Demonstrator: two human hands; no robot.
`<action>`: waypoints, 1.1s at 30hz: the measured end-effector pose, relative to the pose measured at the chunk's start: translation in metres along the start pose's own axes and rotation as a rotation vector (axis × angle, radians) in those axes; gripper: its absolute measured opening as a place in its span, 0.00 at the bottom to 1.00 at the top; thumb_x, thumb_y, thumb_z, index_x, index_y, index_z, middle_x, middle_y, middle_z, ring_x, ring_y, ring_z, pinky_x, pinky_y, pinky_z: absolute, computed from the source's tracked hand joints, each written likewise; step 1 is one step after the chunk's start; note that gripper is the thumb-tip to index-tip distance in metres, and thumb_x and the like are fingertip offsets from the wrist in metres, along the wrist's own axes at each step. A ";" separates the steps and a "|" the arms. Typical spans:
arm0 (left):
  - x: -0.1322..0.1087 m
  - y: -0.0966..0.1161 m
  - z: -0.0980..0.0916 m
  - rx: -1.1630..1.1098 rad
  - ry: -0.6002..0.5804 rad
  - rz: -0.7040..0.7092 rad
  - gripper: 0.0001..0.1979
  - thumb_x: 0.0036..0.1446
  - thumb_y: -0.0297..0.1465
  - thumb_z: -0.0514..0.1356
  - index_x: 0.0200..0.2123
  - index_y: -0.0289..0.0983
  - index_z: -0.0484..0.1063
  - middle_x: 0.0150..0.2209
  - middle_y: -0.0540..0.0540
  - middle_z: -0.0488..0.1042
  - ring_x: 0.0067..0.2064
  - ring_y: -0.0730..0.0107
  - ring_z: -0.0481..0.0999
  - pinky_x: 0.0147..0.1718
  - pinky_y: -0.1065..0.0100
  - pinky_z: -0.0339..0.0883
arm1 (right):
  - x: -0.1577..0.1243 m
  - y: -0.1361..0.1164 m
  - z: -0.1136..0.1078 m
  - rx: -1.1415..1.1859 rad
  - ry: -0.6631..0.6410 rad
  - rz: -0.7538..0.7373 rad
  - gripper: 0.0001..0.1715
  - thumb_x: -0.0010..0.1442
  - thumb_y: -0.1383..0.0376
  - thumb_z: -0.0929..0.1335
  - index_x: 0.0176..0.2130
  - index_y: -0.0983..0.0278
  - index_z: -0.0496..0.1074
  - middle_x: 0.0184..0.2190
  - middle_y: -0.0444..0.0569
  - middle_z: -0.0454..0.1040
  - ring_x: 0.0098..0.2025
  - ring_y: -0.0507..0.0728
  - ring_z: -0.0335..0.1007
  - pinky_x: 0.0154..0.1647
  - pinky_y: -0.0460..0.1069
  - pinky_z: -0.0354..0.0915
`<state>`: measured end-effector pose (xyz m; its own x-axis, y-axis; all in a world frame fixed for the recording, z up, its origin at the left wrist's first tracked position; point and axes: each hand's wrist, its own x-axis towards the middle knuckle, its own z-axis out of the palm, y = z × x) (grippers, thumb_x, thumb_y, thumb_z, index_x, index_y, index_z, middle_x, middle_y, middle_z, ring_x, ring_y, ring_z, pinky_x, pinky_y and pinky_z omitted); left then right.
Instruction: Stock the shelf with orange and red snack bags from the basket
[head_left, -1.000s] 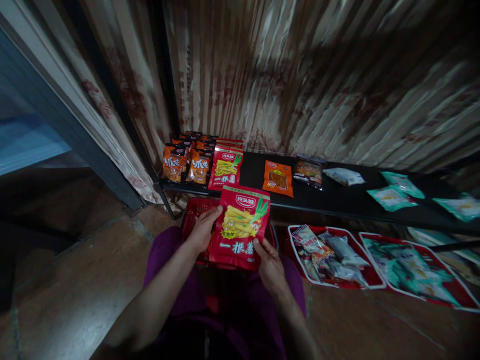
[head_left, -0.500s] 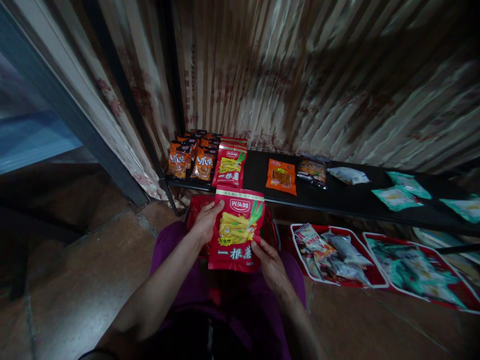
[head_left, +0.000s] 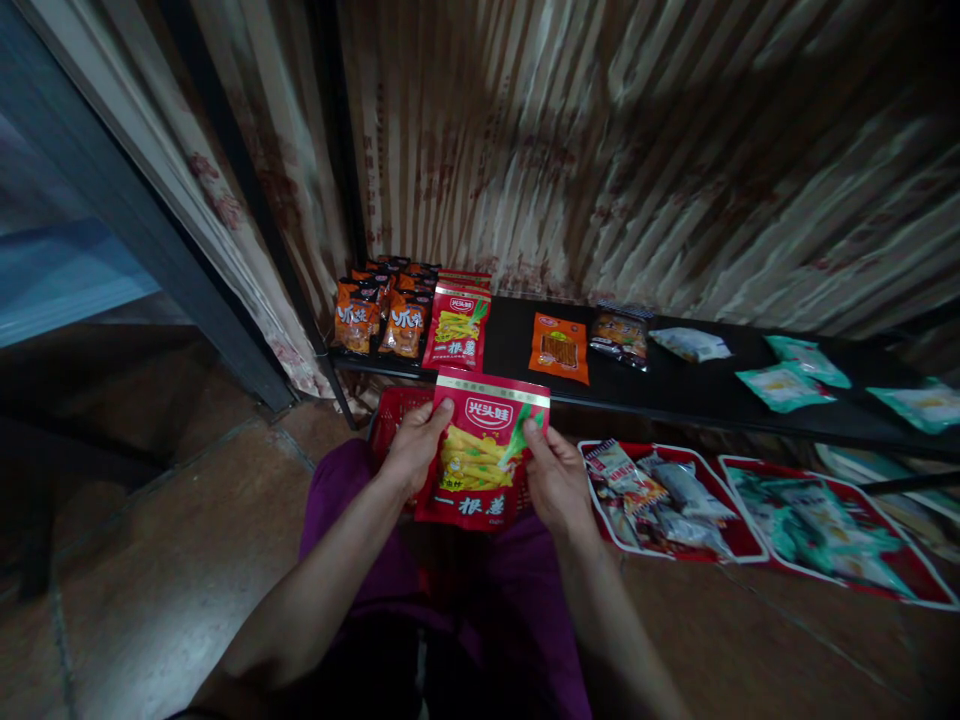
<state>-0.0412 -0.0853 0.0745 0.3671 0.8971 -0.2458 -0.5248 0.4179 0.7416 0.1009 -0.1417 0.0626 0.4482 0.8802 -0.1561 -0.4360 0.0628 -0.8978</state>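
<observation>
Between my hands is a red snack bag (head_left: 484, 460) with yellow sticks and a green onion printed on its front, which faces me. My left hand (head_left: 415, 445) pinches its left edge, thumb on the front. At the upper right edge, my right hand (head_left: 556, 475) grips it with the thumb on the green onion picture. A matching red bag (head_left: 457, 328) stands upright on the black shelf (head_left: 510, 340) just beyond, with more behind it. Below the held bag, a red basket (head_left: 390, 412) sits between my knees, partly hidden.
Orange-and-black snack bags (head_left: 405, 322) stand in rows at the shelf's left end. Farther right lie an orange packet (head_left: 559, 347), a dark packet (head_left: 621, 335), a white packet (head_left: 690, 344) and teal packets (head_left: 784, 385). Two red baskets with white rims (head_left: 757, 550) hold packets on the tiled floor.
My right hand has moved up from the bag's lower right edge to its upper right edge. The bag has shifted slightly right, and my left hand keeps its hold.
</observation>
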 end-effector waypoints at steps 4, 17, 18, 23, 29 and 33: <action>-0.003 0.001 -0.005 0.019 -0.023 -0.002 0.21 0.40 0.43 0.69 0.34 0.34 0.76 0.33 0.43 0.80 0.42 0.57 0.78 0.46 0.59 0.68 | 0.004 0.000 0.008 0.072 0.070 0.008 0.18 0.43 0.55 0.76 0.33 0.61 0.76 0.27 0.44 0.80 0.34 0.59 0.77 0.38 0.54 0.72; -0.011 -0.005 -0.017 0.151 -0.014 -0.025 0.20 0.40 0.43 0.69 0.32 0.34 0.77 0.34 0.45 0.80 0.39 0.60 0.77 0.41 0.64 0.69 | 0.017 -0.011 0.009 0.012 0.064 0.056 0.19 0.41 0.55 0.77 0.32 0.62 0.76 0.26 0.46 0.80 0.32 0.61 0.78 0.34 0.53 0.73; -0.011 -0.006 -0.016 0.151 -0.010 -0.020 0.20 0.41 0.44 0.69 0.32 0.34 0.77 0.34 0.45 0.80 0.38 0.60 0.78 0.40 0.64 0.70 | 0.017 -0.012 0.009 0.015 0.064 0.058 0.19 0.40 0.55 0.77 0.32 0.63 0.76 0.25 0.46 0.80 0.32 0.61 0.78 0.34 0.53 0.73; -0.009 -0.008 -0.013 0.130 -0.023 0.010 0.21 0.42 0.45 0.68 0.35 0.34 0.77 0.32 0.45 0.79 0.36 0.60 0.78 0.38 0.63 0.70 | 0.020 -0.015 0.012 0.049 0.079 0.050 0.20 0.37 0.56 0.78 0.30 0.63 0.76 0.23 0.46 0.79 0.32 0.61 0.78 0.34 0.54 0.73; -0.008 -0.013 -0.018 0.173 -0.056 -0.030 0.20 0.42 0.44 0.68 0.35 0.35 0.78 0.32 0.46 0.79 0.36 0.61 0.78 0.38 0.64 0.70 | 0.026 -0.016 0.014 0.095 0.121 0.053 0.21 0.36 0.57 0.79 0.30 0.63 0.75 0.23 0.46 0.79 0.31 0.61 0.78 0.35 0.53 0.73; -0.013 -0.014 -0.022 0.213 -0.120 -0.113 0.21 0.40 0.44 0.69 0.34 0.35 0.78 0.32 0.46 0.79 0.35 0.61 0.78 0.38 0.63 0.70 | 0.031 -0.017 0.013 0.092 0.163 -0.002 0.20 0.37 0.56 0.78 0.30 0.64 0.75 0.23 0.45 0.79 0.28 0.59 0.77 0.34 0.53 0.73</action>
<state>-0.0551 -0.0997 0.0532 0.5092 0.8180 -0.2676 -0.3070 0.4631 0.8314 0.1115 -0.1094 0.0784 0.5667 0.7924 -0.2257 -0.5010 0.1140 -0.8579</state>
